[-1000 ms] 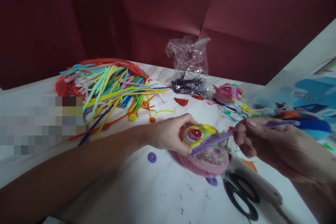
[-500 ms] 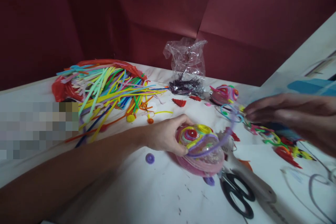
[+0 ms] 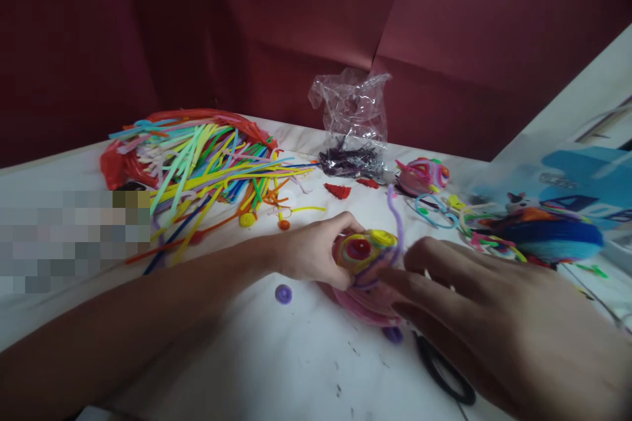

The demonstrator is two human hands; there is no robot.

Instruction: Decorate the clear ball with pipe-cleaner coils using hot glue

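Head view shows the left hand (image 3: 316, 253) clasped on the near-left side of a pink domed ornament (image 3: 363, 256) that sits on the white counter (image 3: 296, 355), its top set with coiled yellow and red pipe-cleaner discs. A purple pipe cleaner (image 3: 396, 220) rises from the ornament's right edge and curls upward. The right hand (image 3: 474, 316) lies just beside that side, fingers (image 3: 395, 279) touching the ornament's lower edge — whether its grip is closed on the purple stem I cannot tell, since the hand blocks the spot.

By my judgement the step in hand is wrapping or seating the purple stem around the dome; the next move calls for the left hand to keep the piece steady while the right bends the stem snug.

Hidden: the ornament's base and most of the black scissors (image 3: 444, 375), of which only 1 handle loop shows. A pile of coloured pipe cleaners (image 3: 207, 161) lies well apart at the far left, a clear plastic bag (image 3: 353, 122) behind.
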